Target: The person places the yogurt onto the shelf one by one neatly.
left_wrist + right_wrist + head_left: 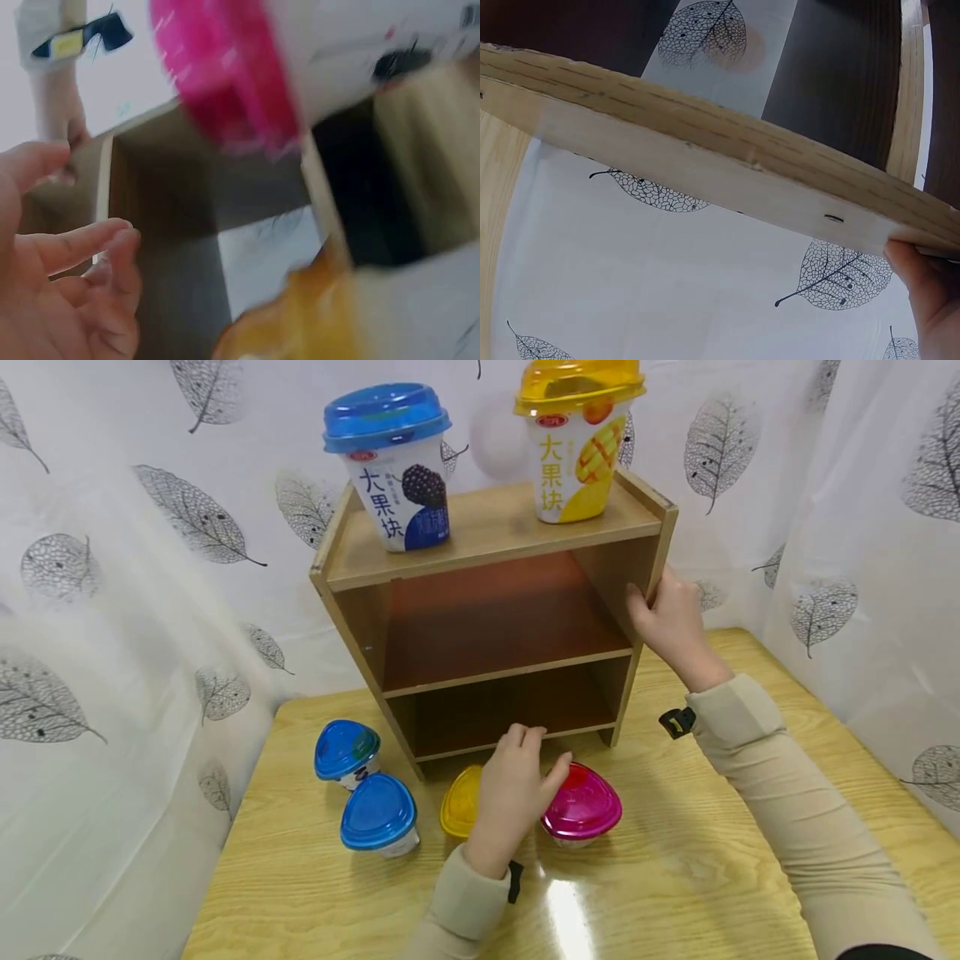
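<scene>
A small wooden shelf point(495, 518) with open compartments stands on the table. At its right side panel, my right hand point(675, 622) grips the edge, thumb on the near side; the right wrist view shows the thumb point(922, 281) against that panel. My left hand point(513, 793), fingers loosely extended, hovers in front of the shelf between a yellow-lidded yogurt cup point(459, 802) and a pink-lidded yogurt cup point(583, 806). In the left wrist view the left hand point(67, 270) holds nothing, with the pink lid point(225, 75) and yellow lid point(300, 322) blurred beside it.
On the shelf's top stand a blue-lidded blackberry yogurt cup point(397, 468) and a yellow-lidded mango one point(573, 452). Two more blue-lidded cups point(345, 752) sit together on the table, left of the shelf. A white leaf-print curtain point(150, 635) hangs around the wooden table point(300, 893).
</scene>
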### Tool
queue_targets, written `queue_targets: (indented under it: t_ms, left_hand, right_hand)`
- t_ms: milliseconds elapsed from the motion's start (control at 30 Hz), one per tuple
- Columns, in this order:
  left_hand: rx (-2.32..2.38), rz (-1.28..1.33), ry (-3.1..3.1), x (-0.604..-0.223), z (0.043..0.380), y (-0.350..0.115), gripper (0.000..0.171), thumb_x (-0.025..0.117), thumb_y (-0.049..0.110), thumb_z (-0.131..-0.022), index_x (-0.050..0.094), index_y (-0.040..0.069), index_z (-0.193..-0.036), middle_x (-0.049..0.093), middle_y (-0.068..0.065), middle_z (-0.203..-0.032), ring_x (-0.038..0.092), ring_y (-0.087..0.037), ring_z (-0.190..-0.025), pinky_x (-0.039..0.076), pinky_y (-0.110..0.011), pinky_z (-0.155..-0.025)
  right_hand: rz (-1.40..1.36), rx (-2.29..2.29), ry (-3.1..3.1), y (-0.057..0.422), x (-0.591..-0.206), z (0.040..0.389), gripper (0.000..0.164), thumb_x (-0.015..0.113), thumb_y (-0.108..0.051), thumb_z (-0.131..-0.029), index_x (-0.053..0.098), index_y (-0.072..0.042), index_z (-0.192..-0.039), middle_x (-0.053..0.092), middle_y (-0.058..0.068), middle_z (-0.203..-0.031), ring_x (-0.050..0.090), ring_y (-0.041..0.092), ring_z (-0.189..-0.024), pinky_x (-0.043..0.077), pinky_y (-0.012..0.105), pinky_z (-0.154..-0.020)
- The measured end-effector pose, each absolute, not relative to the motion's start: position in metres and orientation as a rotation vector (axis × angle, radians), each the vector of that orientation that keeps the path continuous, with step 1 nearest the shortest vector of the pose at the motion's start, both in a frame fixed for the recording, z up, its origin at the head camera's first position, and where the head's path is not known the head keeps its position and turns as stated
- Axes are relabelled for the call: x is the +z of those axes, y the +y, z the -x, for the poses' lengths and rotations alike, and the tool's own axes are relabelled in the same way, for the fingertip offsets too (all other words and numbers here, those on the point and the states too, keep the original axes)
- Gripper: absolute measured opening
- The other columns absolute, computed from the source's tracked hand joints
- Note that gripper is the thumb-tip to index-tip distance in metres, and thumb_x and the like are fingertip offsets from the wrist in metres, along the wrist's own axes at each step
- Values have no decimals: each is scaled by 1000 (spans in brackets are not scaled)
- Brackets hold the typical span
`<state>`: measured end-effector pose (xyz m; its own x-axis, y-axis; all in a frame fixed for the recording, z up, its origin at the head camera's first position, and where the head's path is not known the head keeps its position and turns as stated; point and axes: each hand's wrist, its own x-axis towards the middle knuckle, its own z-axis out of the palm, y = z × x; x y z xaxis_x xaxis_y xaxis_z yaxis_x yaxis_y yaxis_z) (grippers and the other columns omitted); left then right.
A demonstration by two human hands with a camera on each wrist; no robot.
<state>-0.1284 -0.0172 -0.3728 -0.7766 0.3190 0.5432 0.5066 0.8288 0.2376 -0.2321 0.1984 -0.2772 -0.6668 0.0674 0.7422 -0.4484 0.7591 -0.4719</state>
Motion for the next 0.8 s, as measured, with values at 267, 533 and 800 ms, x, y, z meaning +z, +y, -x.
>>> queue_targets:
  t_ms: [267, 533, 800]
  left_hand:
    - [-262, 580, -2776, -388, 118, 10, 70, 47, 71, -70, 59, 10, -105, 48, -5, -88, 53, -14, -64, 44, -22, -44]
    - [-177, 501, -2929, -398, 117, 21, 85, 42, 81, -61, 56, 15, -113, 46, -5, -94, 54, -15, -70, 46, -26, -47]
    - [-138, 509, -2931, -402, 120, 21, 85, 43, 81, -60, 57, 16, -113, 45, -6, -96, 51, -18, -79, 48, -27, -52]
  right_hand:
    - [-271, 844, -2172, 198, -278, 232, 23, 50, -5, -82, 52, 13, -96, 59, 31, -81, 57, 43, -68, 44, 51, -61]
    - [-285, 855, -2179, 199, -279, 234, 23, 50, -7, -82, 52, 12, -96, 60, 30, -83, 58, 42, -70, 45, 50, -61]
    - [-305, 836, -2161, 198, -280, 236, 22, 49, -5, -82, 53, 13, -95, 60, 30, -80, 58, 41, -65, 45, 50, -58]
